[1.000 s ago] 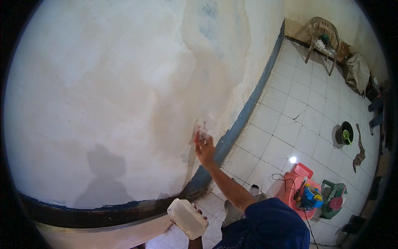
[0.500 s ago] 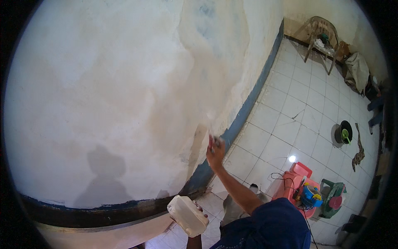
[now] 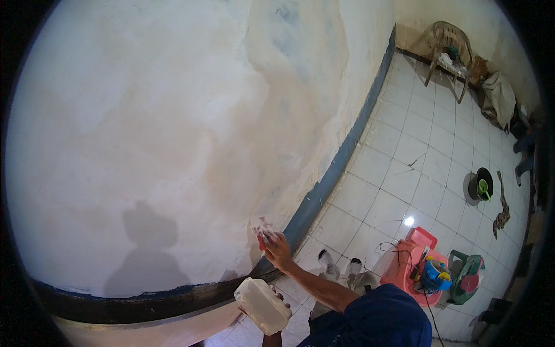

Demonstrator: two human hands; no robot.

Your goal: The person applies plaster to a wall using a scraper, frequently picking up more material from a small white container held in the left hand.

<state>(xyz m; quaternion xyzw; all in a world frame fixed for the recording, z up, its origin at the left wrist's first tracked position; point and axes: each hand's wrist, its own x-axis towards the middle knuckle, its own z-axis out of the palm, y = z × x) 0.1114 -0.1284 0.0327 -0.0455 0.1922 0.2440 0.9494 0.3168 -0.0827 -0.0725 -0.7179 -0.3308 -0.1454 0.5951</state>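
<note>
Head view shows my right hand (image 3: pixel 280 251) low at the wall (image 3: pixel 167 156), near the blue band (image 3: pixel 316 201) along its foot. The fingers are closed around a red scraper (image 3: pixel 261 239), with no gap that I can see; its pale end is blurred, so I cannot tell its exact shape. It seems to touch the wall. My left hand (image 3: pixel 280 296) is curled around a whitish tub (image 3: pixel 263 306), fingers on its side and palm hidden. It holds the tub tilted, just below the working place; I cannot tell what is inside.

By my judgement, the step in hand is to spread or smooth a coat on the wall, at the lower part of the beige stain (image 3: pixel 231 156). For the next move, I think the scraper must lie flat, with even pressure, and with care not to smear the blue band. The left hand should hold the tub close and steady, so that taking more from it is easy.
</note>
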